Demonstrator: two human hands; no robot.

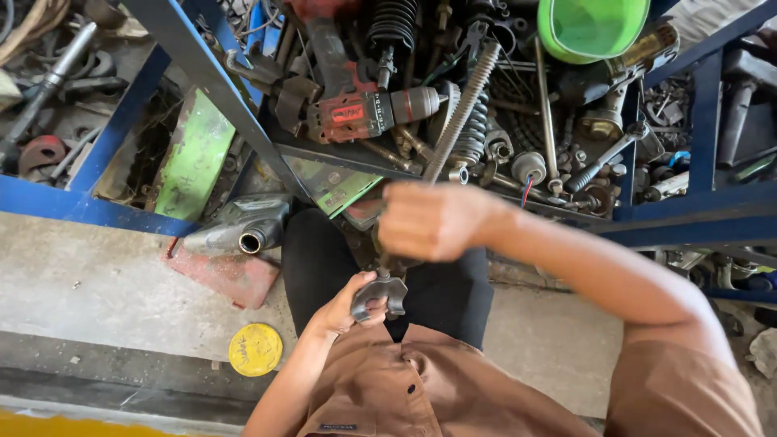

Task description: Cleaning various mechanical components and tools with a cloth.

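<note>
The person's left hand sits low over the lap, its fingers curled around a dark grey metal fitting with a forked, yoke-like shape and a dull, greasy finish. The right hand is just above those fingers, closed into a fist around what seems to be the upper end of the same part, though motion blur there makes it hard to be sure. From above the right fist a long threaded steel rod with coarse spiral ridges slants away into the clutter.

Beyond the fingers of both hands, a blue-painted steel rack is crammed with oily scrap: a red and black cordless drill with a knurled chuck, black ribbed rubber boots, coil springs and loose bolts. A bright green plastic funnel rests further off, past the right hand. Out to the left of the left fingers lies a chromed exhaust pipe stub on a worn red plate, and nearer, a round yellow lid lies flat on the rough concrete floor.
</note>
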